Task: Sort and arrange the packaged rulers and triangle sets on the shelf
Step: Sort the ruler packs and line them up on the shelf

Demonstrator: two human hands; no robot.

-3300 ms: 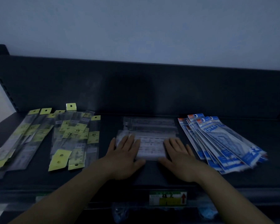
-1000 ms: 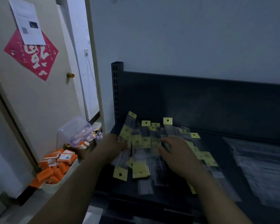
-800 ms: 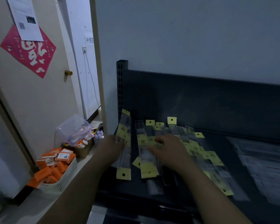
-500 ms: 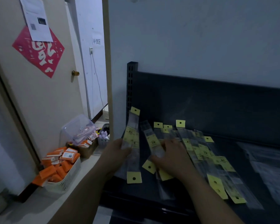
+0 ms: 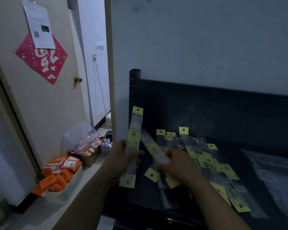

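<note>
— Both our hands are busy. Our left hand [image 5: 121,161] has its fingers and thumb curled round an upright ruler packet [image 5: 133,143], lifted clear of the shelf [image 5: 145,195] at its left end. It looks like 1 packet, though we can't rule out more.
— And our right hand [image 5: 178,165]?
— It pinches a slanted ruler packet [image 5: 154,151] just beside it, with the lower end down near the deck.
— So how far along are we?
— Early with this group, we'd judge. Only those 2 are picked out. The yellow-tagged heap [image 5: 204,158] right of our hands lies fanned and crossed, tags pointing both ways.
— And further right?
— Clear packets [image 5: 276,171] lie flat there, too blurred for us to say what they hold. Squaring the heap is what's left, we reckon.
</note>
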